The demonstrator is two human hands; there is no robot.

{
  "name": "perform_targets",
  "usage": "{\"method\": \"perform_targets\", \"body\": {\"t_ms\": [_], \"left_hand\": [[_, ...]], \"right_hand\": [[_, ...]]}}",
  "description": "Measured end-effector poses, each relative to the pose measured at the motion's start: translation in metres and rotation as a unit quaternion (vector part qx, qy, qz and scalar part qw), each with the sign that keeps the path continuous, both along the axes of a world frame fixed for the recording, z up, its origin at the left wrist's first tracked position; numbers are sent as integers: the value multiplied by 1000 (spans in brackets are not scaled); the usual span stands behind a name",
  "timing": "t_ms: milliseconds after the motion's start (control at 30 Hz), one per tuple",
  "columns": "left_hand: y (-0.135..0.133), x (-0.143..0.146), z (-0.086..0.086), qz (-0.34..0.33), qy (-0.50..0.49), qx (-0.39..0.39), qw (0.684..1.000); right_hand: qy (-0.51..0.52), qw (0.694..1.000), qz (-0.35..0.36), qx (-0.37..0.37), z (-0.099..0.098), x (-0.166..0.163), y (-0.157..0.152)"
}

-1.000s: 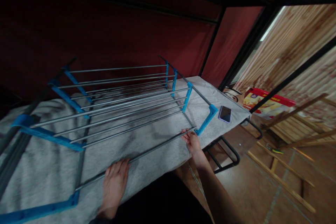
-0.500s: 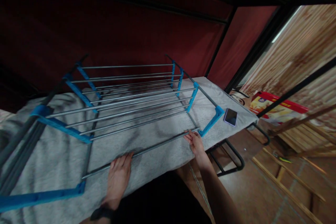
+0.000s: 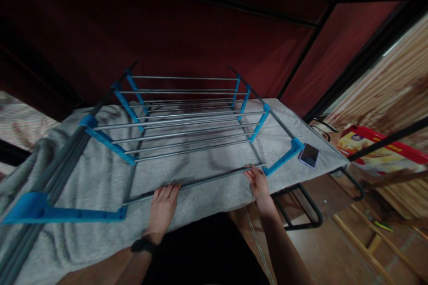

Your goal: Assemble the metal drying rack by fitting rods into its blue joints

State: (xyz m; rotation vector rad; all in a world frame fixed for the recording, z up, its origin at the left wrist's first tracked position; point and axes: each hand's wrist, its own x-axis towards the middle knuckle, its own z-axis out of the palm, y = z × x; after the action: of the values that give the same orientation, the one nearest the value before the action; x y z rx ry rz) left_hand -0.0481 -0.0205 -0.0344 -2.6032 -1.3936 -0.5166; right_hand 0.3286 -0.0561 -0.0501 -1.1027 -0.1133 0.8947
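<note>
Our left hand point(image 3: 164, 203) and right hand point(image 3: 258, 182) hold a gray bar point(image 3: 214, 178) of the rack point(image 3: 259, 124). Near one blue corner point(image 3: 296, 144), a phone point(image 3: 309, 156) lies on the blanket point(image 3: 216, 197).

We see the rack point(image 3: 187, 132) on the blanket point(image 3: 200, 164), with the wall point(image 3: 187, 31) behind it; along the rack's near side runs the rod point(image 3: 214, 177), our left hand point(image 3: 165, 205) on it left of the rack's middle and our right hand point(image 3: 258, 181) on it by the rack's right end; on the blanket, just right of the rack's near right corner, lies the phone point(image 3: 309, 156); farther right of the rack is the box point(image 3: 377, 151); right of the rack and nearer us, the wooden frame point(image 3: 351, 234) lies on the floor point(image 3: 310, 254).
</note>
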Motion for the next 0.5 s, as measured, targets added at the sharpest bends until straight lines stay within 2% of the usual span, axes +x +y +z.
{"method": "perform_targets", "body": {"t_ms": [267, 500], "left_hand": [[-8, 7, 2, 19, -20, -52, 998], [-12, 8, 0, 20, -27, -56, 998]], "right_hand": [[-16, 999, 48, -11, -18, 15, -5], [-33, 998, 42, -24, -32, 25, -5]]}}
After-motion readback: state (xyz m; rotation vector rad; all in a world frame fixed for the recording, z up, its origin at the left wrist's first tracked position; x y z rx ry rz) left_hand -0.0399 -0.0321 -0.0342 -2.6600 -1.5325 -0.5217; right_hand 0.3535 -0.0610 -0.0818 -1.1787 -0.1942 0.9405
